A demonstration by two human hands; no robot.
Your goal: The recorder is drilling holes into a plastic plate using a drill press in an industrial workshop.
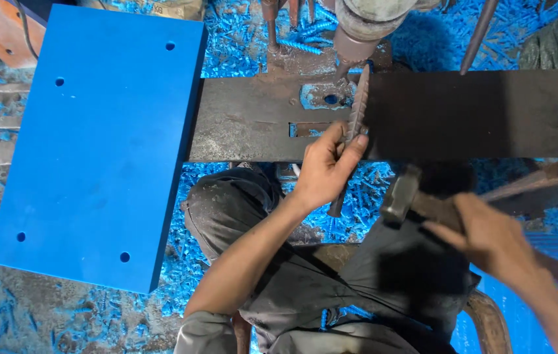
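My left hand (326, 167) grips a dark twisted metal rod (356, 115), held upright with its tip at the drill chuck (356, 40) above a dark steel table plate (252, 118). My right hand (488, 239) holds a hammer by its wooden handle; the blurred hammer head (400, 195) is just right of the rod's lower end. A thick blue plastic slab (102, 137) with holes near its corners lies on the left.
Blue plastic shavings (246, 33) cover the floor and the machine base. A slot and a hole (330, 99) are cut in the steel plate. My knees in dark trousers (239, 203) are below the plate. A rusty bar (534, 187) runs at right.
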